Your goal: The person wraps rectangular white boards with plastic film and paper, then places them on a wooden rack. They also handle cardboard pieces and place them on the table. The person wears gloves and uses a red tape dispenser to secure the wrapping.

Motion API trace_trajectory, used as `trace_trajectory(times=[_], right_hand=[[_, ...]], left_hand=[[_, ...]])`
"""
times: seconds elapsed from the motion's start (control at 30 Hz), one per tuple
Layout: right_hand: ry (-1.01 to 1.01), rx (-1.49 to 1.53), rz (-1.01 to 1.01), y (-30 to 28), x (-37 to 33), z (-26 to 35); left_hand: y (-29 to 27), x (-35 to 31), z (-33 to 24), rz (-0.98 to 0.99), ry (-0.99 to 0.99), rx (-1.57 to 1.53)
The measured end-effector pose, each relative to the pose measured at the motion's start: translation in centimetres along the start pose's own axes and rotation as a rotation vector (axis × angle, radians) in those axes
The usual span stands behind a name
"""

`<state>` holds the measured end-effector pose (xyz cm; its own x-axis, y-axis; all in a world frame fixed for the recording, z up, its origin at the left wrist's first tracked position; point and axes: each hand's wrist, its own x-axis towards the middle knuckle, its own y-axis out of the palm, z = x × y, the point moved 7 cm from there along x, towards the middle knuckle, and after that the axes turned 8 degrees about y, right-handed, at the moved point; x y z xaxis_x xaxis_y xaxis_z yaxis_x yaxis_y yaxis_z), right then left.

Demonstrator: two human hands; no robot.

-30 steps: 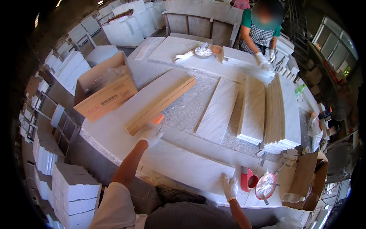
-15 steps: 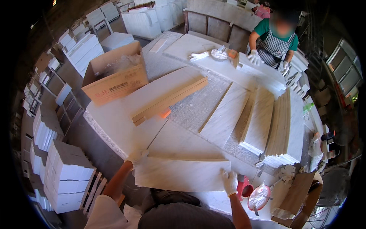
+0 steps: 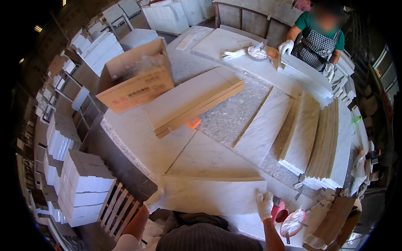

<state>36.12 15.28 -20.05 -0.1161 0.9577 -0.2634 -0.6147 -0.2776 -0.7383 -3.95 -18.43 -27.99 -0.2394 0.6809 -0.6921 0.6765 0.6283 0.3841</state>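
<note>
A white, grey-veined marble slab (image 3: 213,195) lies crosswise right in front of my body, its long far edge raised toward the table. My left hand (image 3: 154,201), in a pale work glove, grips its left end near the lower corner. At the right end my right hand (image 3: 264,205), also gloved, holds the slab with fingers over its face and the thumb side hidden. Just beside my right hand stand a red container (image 3: 279,212) and a red-rimmed bowl of white paste (image 3: 293,221) with a putty knife in it.
A cardboard box (image 3: 138,90) and stacked slabs edged in brown (image 3: 197,104) occupy the table's left. More marble slabs (image 3: 299,129) lie right. Across the table, a person in a checked apron (image 3: 316,50) handles slabs. White stacks (image 3: 86,188) and a wooden pallet (image 3: 119,209) stand left.
My left hand has moved from the slab's upper left corner down its left end. The whole view has shifted, moving the scene rightward. The co-worker's hand has lifted a little.
</note>
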Motion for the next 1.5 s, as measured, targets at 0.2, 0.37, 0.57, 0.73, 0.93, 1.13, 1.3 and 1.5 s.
trace_trajectory(times=[0.2,0.37,0.57,0.73,0.93,1.13,1.3,1.5], right_hand=[[-0.011,-0.061,0.062,1.6,0.8,-2.5],[0.059,-0.015,0.089,0.5,1.1,-1.6],[0.210,0.336,0.640,4.2,1.4,-9.3],[0.454,0.721,0.783,2.3,-0.2,-2.5],[0.622,1.022,0.778,2.3,-5.1,-5.5],[0.788,0.796,0.817,-0.1,-11.1,-4.3],[0.749,0.764,0.957,-2.3,-9.7,-2.9],[1.344,1.214,0.909,-2.6,-6.5,-2.3]], left_hand=[[3.2,-0.5,-1.8,-0.116,0.172,0.000],[1.5,0.5,-0.2,-0.188,0.043,0.050],[4.8,-0.2,-3.7,-0.117,-0.036,0.049],[6.7,-1.7,-7.7,-0.279,-0.326,0.137],[4.8,2.5,-11.7,-0.257,-0.241,0.157],[9.3,5.2,-17.5,-0.139,-0.695,0.665],[15.6,6.8,-21.2,-0.102,-0.860,0.877],[14.6,9.4,-23.5,0.039,-0.712,0.803]])
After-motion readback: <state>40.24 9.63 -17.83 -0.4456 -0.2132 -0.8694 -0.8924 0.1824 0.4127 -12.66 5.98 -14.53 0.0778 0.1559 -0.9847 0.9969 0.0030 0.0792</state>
